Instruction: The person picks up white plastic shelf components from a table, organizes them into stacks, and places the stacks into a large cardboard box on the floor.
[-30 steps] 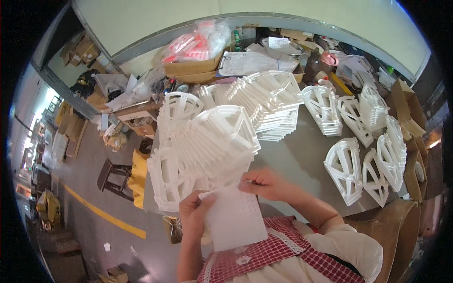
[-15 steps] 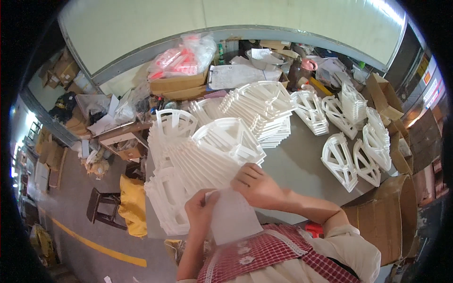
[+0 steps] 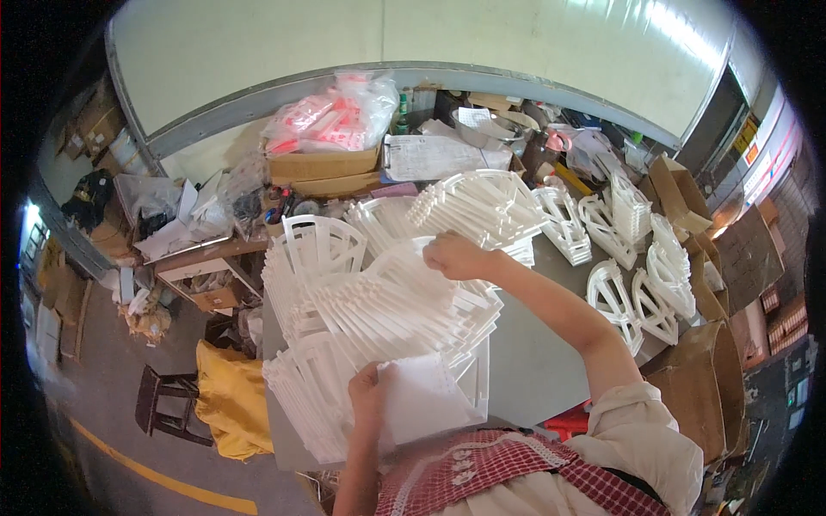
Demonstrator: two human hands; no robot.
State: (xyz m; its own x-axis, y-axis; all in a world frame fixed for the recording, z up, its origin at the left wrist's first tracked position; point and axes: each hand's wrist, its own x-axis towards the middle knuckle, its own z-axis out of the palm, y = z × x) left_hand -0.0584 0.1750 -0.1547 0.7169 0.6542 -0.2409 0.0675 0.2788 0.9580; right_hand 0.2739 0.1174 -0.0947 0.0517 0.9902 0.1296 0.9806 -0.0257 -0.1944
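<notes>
My left hand is closed on the edge of a flat whitish sheet or bag, held low in front of my apron; whether it is paper or plastic I cannot tell. Farther forward, my right hand is closed at the top edge of a white fan-shaped plastic frame, the uppermost of a leaning stack. Its fingertips are partly hidden. More stacked white frames lie around and under the sheet, and another stack stands beyond my right hand.
Smaller groups of white frames lie on the right of the grey table. Open cardboard boxes border that side. At the back are a box of red-and-clear plastic bags and a clipboard. A yellow cloth hangs beside a dark stool.
My right hand has left the sheet and reached forward to the frame stack. My left hand still holds the sheet, now lying lower and flatter. The view has shifted slightly.
</notes>
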